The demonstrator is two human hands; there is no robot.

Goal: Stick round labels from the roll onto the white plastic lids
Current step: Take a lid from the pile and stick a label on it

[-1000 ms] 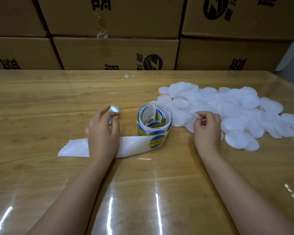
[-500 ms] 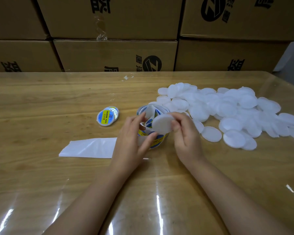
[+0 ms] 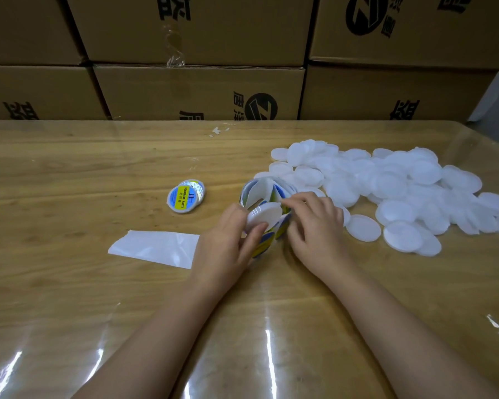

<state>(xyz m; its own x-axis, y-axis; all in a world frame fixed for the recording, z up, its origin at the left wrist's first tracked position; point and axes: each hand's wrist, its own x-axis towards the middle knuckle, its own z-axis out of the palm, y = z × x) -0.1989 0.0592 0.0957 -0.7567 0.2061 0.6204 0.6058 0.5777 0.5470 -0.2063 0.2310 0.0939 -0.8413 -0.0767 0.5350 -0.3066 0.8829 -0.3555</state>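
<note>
Compared with half a second ago, the blank lid [image 3: 265, 216] is brought lower, against the front of the label roll [image 3: 256, 192], and is pinched between thumb and fingers of the left hand [image 3: 228, 243]. The right hand [image 3: 314, 226] is curled over the roll's near edge; whether a label is pinched cannot be told. Peeling is judged to be in hand. Next, a label must be lifted cleanly, centred on the lid and pressed flat.

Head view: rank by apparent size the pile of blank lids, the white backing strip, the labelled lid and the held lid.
1. pile of blank lids
2. backing strip
3. labelled lid and held lid: about alike; the held one is tilted and partly covered, so unranked.
</note>
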